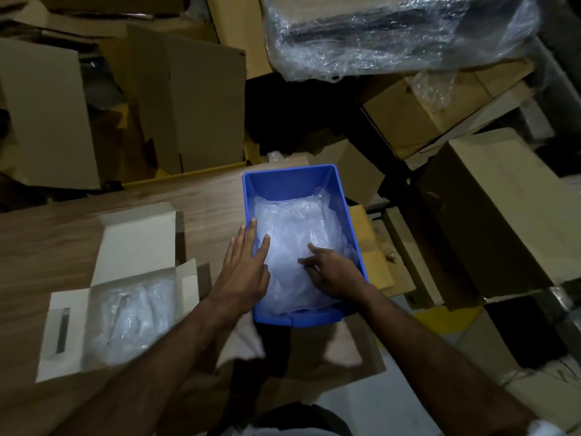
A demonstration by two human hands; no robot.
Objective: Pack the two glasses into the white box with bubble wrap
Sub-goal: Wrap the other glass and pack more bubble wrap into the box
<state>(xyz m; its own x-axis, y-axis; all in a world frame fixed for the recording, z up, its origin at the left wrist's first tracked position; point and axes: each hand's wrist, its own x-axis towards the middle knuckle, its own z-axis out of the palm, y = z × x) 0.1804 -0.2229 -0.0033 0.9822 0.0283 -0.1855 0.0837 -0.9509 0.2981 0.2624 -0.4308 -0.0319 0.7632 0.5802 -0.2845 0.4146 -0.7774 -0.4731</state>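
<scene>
The left hand (243, 265) lies flat with its fingers straight and spread, reaching over the left wall of a blue plastic bin (352, 221) so that the fingertips rest on the bubble wrap (295, 234) heaped inside it; it has hold of nothing. The right hand (331, 270) is lower in the bin, palm down on the same heap, its fingers bent and pressing into the wrap, though the blur makes it impossible to tell whether they actually pinch a fold. The bin stands at the right end of the wooden table (47, 247), overhanging its near right corner, and the wrap fills most of its floor. To the left, well apart from the bin and close to the table's near edge, sits the white box (135, 247), lid flaps thrown open, one flap standing toward the far edge and another with a narrow slot lying toward the left edge. Inside the box lie wrapped bundles (132, 316) of clear bubble wrap side by side; the glasses themselves cannot be made out through the plastic. Beyond the table's far edge and off its right end stand brown cardboard cartons (188, 99), and a large film-wrapped dark object (393, 29) rests on those at the upper right.
</scene>
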